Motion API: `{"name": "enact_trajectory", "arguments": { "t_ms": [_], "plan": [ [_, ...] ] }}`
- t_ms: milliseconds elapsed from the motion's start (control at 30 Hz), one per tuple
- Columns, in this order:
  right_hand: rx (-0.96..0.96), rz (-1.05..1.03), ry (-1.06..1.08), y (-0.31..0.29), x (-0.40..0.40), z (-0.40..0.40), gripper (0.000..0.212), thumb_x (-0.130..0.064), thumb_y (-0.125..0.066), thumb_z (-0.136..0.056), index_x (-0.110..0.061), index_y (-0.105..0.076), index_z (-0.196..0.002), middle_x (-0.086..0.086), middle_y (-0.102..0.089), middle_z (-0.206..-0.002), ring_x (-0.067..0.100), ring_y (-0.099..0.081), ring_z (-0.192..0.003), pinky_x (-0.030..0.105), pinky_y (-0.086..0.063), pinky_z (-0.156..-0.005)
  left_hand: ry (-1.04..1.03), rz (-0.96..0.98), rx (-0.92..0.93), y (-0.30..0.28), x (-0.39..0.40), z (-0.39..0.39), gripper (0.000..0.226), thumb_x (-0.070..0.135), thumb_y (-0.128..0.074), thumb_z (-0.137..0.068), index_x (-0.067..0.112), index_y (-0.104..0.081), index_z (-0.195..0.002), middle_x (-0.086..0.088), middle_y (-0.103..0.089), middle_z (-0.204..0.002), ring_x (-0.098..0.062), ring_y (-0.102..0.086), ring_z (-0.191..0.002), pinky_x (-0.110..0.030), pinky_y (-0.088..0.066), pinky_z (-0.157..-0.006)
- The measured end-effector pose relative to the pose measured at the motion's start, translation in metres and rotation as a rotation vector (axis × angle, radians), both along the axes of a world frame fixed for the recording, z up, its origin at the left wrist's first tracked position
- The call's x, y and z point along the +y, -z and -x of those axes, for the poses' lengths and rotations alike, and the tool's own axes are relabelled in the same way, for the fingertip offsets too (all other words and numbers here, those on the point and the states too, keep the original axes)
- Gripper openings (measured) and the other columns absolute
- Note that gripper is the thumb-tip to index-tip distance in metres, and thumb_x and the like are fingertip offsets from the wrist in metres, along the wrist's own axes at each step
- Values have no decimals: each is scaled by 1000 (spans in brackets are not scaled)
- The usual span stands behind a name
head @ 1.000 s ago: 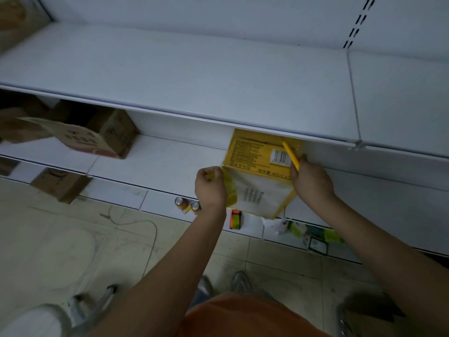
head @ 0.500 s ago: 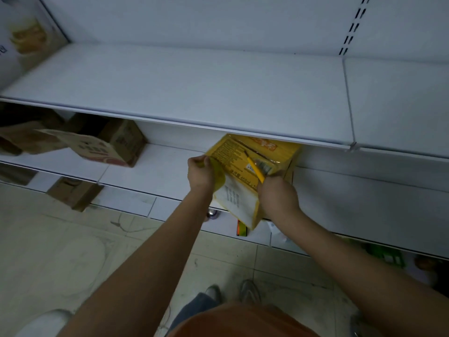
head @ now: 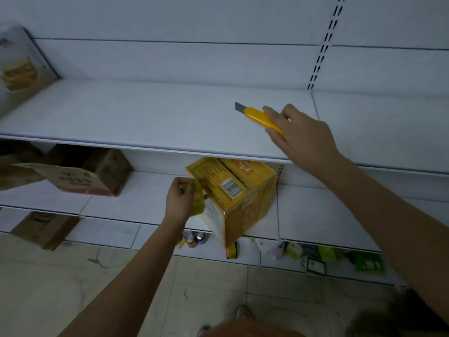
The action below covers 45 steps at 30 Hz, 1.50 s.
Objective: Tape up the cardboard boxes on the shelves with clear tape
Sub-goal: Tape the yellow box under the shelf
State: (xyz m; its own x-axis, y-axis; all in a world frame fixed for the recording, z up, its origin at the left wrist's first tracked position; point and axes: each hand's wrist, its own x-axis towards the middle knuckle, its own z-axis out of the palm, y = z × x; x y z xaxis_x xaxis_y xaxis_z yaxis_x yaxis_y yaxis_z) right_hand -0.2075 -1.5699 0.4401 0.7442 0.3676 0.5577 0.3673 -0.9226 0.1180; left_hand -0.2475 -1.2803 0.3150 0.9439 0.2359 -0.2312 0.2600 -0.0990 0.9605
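Lifting: right hand (head: 303, 139) has left the yellow cardboard box (head: 233, 193) and risen over the upper white metal shelf (head: 145, 117) — fingers curled round a yellow utility knife (head: 261, 116), blade out.
Left hand (head: 181, 199): still pinching a yellowish roll of clear tape (head: 198, 199), touching the box.
Box: middle shelf (head: 150, 190), corner overhanging.
Meaning: tape likely cut — strip needs smoothing.
Room: dim; brown cartons (head: 97, 173) left, tiled floor (head: 73, 288).

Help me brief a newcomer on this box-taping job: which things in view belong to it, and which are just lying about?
Part of the job:
yellow box on the middle shelf
tape roll in the left hand
yellow utility knife in the right hand
brown open box

Lying about:
cans and green packets on the bottom shelf
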Motion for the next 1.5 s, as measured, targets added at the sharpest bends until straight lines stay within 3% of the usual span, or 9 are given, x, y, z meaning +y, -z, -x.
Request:
{"name": "enact_trajectory", "arguments": {
  "t_ms": [233,333,533,667,833,1067,1167,1333,1500],
  "plan": [
    [102,-24,114,6,-13,-26,47,-40,-39,-102,-15,-57,-137,16,-57,-129,39,-50,-113,47,-38,-94,213,-4,-22,-38,-3,20,15,20,-51,-104,7,-56,-99,-19,-75,-86,-32,-72,-61,-34,-57,-56],
    [-74,-286,-220,7,43,32,31,-24,-47,-101,-5,-69,-110,11,-65,-102,25,-57,-94,37,-44,-83,321,4,-31,-54,-2,26,16,19,-51,-104,5,-56,-98,-16,-75,-80,-25,-67,-54,-31,-55,-53],
    [777,-808,-135,61,114,67,45,-47,-71,-85,-24,-65,-123,-12,-65,-106,0,-62,-94,21,-51,-84,520,-86,-25,-69,-3,33,15,17,-53,-103,3,-58,-105,-13,-76,-83,-38,-71,-67,-49,-60,-68],
    [684,-944,-31,68,120,68,7,-26,-80,-82,-21,-74,-82,-9,-71,-77,2,-65,-73,19,-52,-66,632,-93,41,-74,1,38,16,3,-58,-95,9,-57,-109,-12,-75,-88,-31,-70,-65,-48,-59,-74],
    [688,-814,42,79,117,84,5,-13,-67,-91,-15,-68,-86,-17,-58,-69,-10,-55,-62,7,-41,-58,738,-148,85,-73,-5,46,42,9,-60,-96,28,-44,-130,-11,-75,-82,-25,-69,-59,-32,-58,-63],
    [906,-1134,88,100,102,89,14,-23,-78,-85,-20,-65,-80,14,-68,-85,15,-60,-74,34,-50,-71,814,-322,-2,-59,-10,42,64,23,-66,-95,40,-31,-146,-9,-74,-100,-7,-72,-71,-15,-51,-72],
    [913,-1218,122,100,89,82,19,-17,-78,-84,-19,-62,-74,3,-61,-73,11,-55,-66,26,-46,-63,791,-464,-94,-57,-19,44,65,37,-73,-89,40,-37,-144,-5,-75,-92,4,-68,-71,-15,-50,-82],
    [686,-1365,394,89,-9,37,16,-14,-77,-84,-15,-64,-75,-1,-66,-80,11,-60,-77,26,-51,-81,690,-783,-26,-56,3,53,78,57,-80,-73,48,-40,-139,7,-72,-80,-7,-67,-49,-33,-60,-62],
    [818,-1433,499,108,-55,5,44,-27,-70,-91,-1,-60,-125,19,-62,-129,30,-59,-117,41,-46,-102,553,-1070,79,-41,13,66,78,72,-65,-72,49,-39,-143,16,-69,-95,2,-62,-46,-22,-56,-60]
  ]
}}
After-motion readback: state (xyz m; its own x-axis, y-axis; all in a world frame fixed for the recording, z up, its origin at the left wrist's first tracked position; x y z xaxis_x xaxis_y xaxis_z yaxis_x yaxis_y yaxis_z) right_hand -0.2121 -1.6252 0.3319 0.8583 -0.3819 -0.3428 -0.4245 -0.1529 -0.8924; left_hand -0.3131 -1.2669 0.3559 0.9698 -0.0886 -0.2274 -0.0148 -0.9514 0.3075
